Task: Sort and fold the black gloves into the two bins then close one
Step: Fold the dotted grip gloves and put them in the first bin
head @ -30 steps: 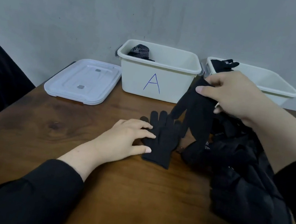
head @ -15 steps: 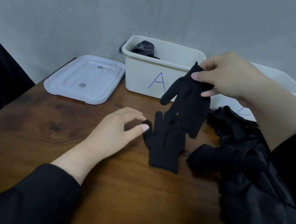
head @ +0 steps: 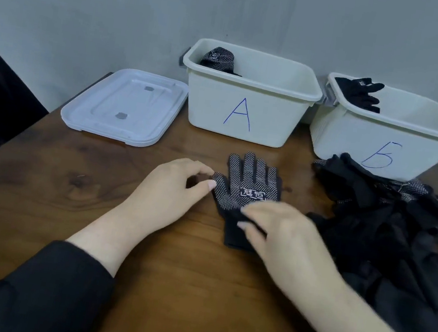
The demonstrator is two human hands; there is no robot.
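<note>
On the table (head: pixel 35 194) now lies the dotted glove (head: pixel 248 187), right hand (head: pixel 284 233) pressing it, left hand's (head: pixel 171 189) grip loosely apart.

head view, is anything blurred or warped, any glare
Head view: the right hand is smeared by motion blur over the dotted glove; the left hand is sharper; wide-angle distortion tilts bin B; light is soft and even, no harsh glare.
</note>
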